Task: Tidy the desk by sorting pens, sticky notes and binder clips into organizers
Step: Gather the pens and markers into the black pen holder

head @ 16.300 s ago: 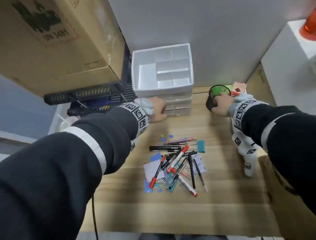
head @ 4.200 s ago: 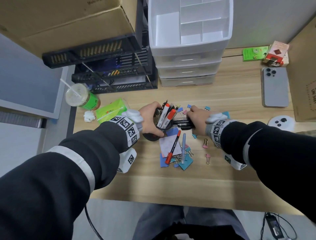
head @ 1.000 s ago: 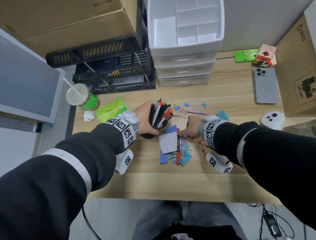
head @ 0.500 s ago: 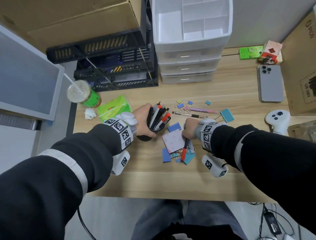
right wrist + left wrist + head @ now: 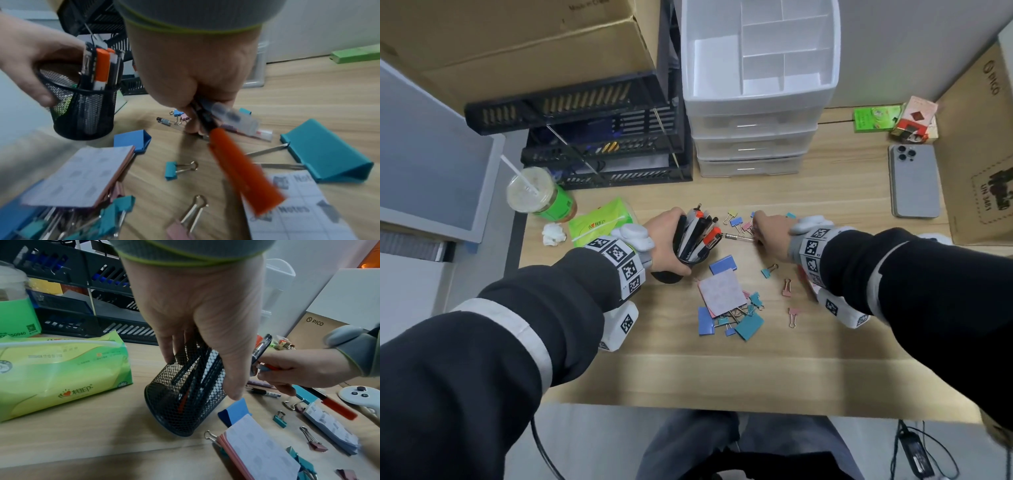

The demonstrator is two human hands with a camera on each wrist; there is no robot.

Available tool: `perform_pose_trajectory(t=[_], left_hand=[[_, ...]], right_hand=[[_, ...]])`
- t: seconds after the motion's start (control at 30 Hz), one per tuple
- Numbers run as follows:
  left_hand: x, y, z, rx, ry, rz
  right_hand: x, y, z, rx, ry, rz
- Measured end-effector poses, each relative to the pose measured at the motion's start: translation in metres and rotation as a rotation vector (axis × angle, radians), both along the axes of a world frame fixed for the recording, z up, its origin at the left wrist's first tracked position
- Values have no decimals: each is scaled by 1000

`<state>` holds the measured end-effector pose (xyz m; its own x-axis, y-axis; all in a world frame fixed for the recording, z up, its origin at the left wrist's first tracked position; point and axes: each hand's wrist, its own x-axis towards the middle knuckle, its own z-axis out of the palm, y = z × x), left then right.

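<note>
Mesh pen cup [image 5: 185, 400] tilted in left hand [image 5: 197, 308], right hand [image 5: 191, 69] gripping pens [image 5: 242, 170]

Black sleeves [image 5: 524, 342], white bands, checker-marked wrist cuffs [image 5: 619, 260]

An office workstation, to judge by the wooden bench [image 5: 825, 192]: black stacked paper trays [image 5: 599, 150] at eleven o'clock, white drawer organizer [image 5: 753, 113] at twelve, cardboard shipping boxes [image 5: 517, 41] at ten, phone [image 5: 914, 181] at two, scattered binder clips [image 5: 743, 318] and sticky notes [image 5: 722, 291] centrally.
</note>
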<state>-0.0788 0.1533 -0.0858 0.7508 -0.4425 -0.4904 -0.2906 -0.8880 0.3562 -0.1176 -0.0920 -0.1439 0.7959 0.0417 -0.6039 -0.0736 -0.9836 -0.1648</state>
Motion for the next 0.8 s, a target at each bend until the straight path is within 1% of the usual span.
perform_pose_trajectory(t=[0.07, 0.13, 0.23, 0.3, 0.37, 0.43, 0.53, 0.57, 0.7, 0.73, 0.8], left_hand=[[0, 0, -3, 10, 8, 5], [1, 0, -4, 23, 14, 6], [4, -1, -5, 36, 16, 10], [6, -3, -6, 44, 19, 7], [7, -6, -5, 45, 25, 8], [10, -9, -5, 43, 31, 10], [11, -13, -4, 48, 34, 4], [12, -14, -4, 48, 34, 3], [13, -18, -4, 52, 36, -1], [14, -19, -5, 53, 36, 0], [13, -21, -5, 56, 37, 1]], right_hand=[[1, 4, -9, -31, 7, 60], [1, 7, -14, -23, -1, 85], [0, 5, -13, -20, 25, 163], [0, 4, -13, -62, 51, 217], [0, 3, -19, -47, 30, 222], [-1, 1, -22, 3, -38, 196], [3, -1, -23, 0, -120, 201], [5, -1, -22, -13, -110, 210], [11, -4, -19, -40, 19, 249], [11, -4, -18, -36, 33, 252], [9, -6, -19, -9, 3, 247]])
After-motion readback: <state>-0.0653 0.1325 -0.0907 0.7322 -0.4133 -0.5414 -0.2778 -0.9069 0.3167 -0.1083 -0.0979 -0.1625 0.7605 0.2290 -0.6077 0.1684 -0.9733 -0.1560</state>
